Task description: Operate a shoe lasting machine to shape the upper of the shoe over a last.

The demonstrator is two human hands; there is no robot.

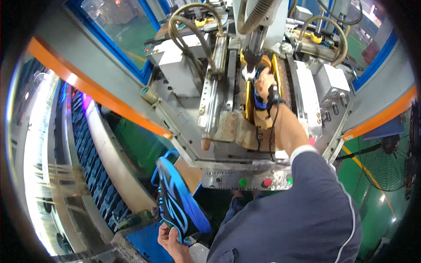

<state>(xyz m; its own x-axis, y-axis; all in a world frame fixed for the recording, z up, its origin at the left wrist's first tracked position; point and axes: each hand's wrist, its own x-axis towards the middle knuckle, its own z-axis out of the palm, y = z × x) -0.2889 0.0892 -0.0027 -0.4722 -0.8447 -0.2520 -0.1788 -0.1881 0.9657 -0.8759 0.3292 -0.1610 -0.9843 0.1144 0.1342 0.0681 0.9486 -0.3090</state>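
My left hand (pixel 173 241) pinches a sports shoe (pixel 180 197) by its heel end, low in front of me. The shoe is black with bright blue lines and a blue sole, its toe pointing up and away. Farther off, my right hand (pixel 265 85) reaches into a press machine, its fingers curled over a blue piece (pixel 259 101) between yellow-edged side pads (pixel 276 70). Most of that piece is hidden, so its kind does not show. Right beside the fingers, a dark vertical press rod (pixel 254 48) comes down. A dark band sits on my right wrist.
A control strip (pixel 228 179) with green and red buttons runs along the machine's front. Metal cylinders (pixel 214 105) and hoses (pixel 193 22) flank the pads. To the left is a conveyor (pixel 87 153) with a patterned dark belt; a floor fan (pixel 386 162) stands at right.
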